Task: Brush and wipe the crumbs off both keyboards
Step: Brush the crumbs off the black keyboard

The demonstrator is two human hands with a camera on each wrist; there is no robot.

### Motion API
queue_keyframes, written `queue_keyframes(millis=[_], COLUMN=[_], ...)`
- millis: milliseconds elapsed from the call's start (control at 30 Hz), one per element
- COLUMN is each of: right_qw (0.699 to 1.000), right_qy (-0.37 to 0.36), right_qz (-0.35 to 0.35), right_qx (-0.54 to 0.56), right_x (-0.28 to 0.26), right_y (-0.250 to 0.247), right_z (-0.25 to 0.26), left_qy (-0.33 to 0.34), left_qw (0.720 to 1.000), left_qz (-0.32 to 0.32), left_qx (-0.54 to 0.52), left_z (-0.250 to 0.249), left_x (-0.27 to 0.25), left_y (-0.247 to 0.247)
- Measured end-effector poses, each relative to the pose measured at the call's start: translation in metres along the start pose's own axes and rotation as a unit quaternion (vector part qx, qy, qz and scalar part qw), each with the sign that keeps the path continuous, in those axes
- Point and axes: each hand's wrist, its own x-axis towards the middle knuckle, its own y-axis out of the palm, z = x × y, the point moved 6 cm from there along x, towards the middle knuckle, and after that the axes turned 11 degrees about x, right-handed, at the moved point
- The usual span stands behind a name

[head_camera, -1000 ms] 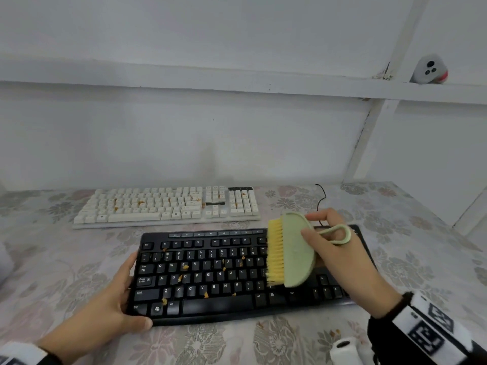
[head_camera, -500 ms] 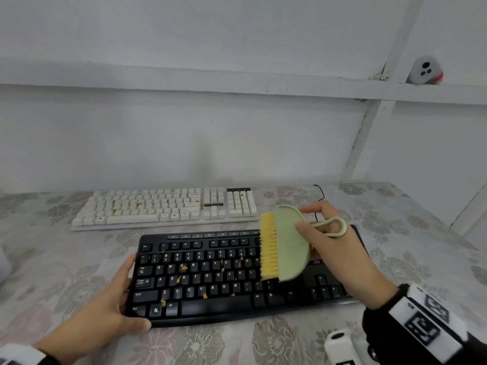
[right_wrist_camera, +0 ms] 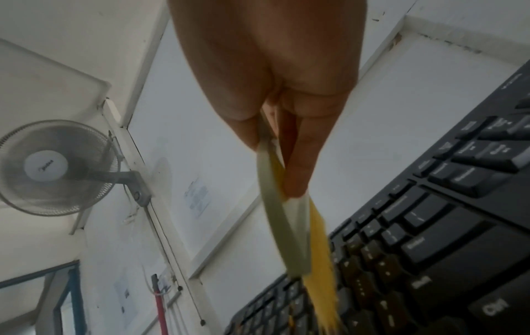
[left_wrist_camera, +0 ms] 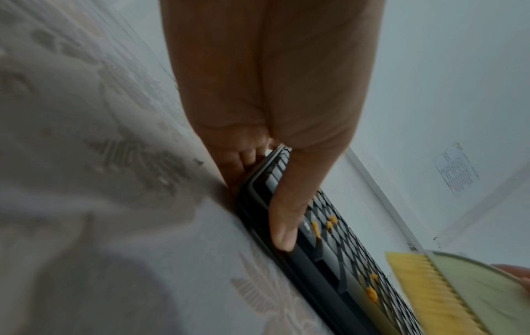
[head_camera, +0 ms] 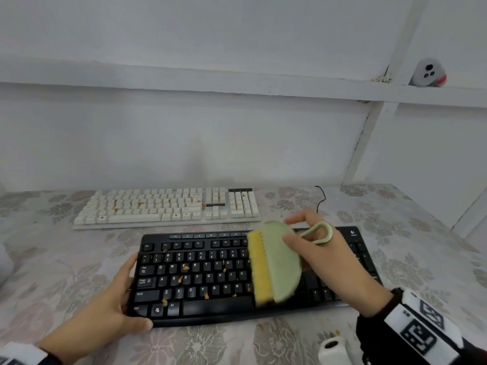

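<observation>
- The black keyboard [head_camera: 250, 275] lies nearest you on the desk [head_camera: 421, 233], and it is the one being brushed — orange crumbs [head_camera: 185, 268] dot its left half, round the letter rows and near the bottom-left keys.
- Your right hand [head_camera: 332, 262] holds the green brush [head_camera: 279, 262]: its grip is a pinch on the flat body, thumb on top and fingers beneath, with the loop handle [head_camera: 320, 233] lying over the knuckles. The yellow bristles [head_camera: 259, 270] point left and sit on the keys about mid-board.
- Your left hand [head_camera: 105, 309] steadies the keyboard's left end — thumb laid along the front corner, fingers straight against the end wall, a bracing grip rather than a clench.
- Judging by where the crumbs lie, the step in hand is sweeping the black keyboard; the next move calls for carrying the bristles leftward across the dirty keys, and your left thumb sits right where the crumbs would leave the board.
- The white keyboard [head_camera: 168, 206] lies just behind, apart from the black one, with crumbs on its keys too — untouched, so wiping and the second board remain to be done.
- A black cable [head_camera: 322, 198] trails near the right-hand end of the two boards; a small white object [head_camera: 332, 349] stands at the desk's near edge by your right wrist, and loose crumbs lie beside it.
- A small white gadget [head_camera: 428, 73] sits on the wall ledge, well clear of the work.
</observation>
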Motion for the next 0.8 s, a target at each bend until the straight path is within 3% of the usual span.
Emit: queue_keyframes(millis=[67, 133, 367, 600, 800], right_qw=[0.998, 0.998, 0.996, 0.997, 0.998], right_qy=[-0.020, -0.013, 0.059, -0.002, 0.047], right_qz=[-0.050, -0.054, 0.070, -0.055, 0.041], right_qx=[0.009, 0.010, 0.000, 0.049, 0.009], right_x=[0.004, 0.002, -0.016, 0.003, -0.010], right_y=[-0.006, -0.004, 0.007, -0.013, 0.006], right_z=[-0.002, -0.008, -0.017, -0.007, -0.023], left_qy=[0.003, 0.004, 0.003, -0.001, 0.000], left_qw=[1.000, 1.000, 1.000, 1.000, 1.000], left_qz=[0.000, 0.000, 0.002, 0.000, -0.002], left_qx=[-0.002, -0.005, -0.002, -0.004, -0.013], left_z=[0.000, -0.001, 0.001, 0.003, 0.001], left_x=[0.000, 0.000, 0.001, 0.000, 0.000], left_y=[0.000, 0.000, 0.001, 0.000, 0.000])
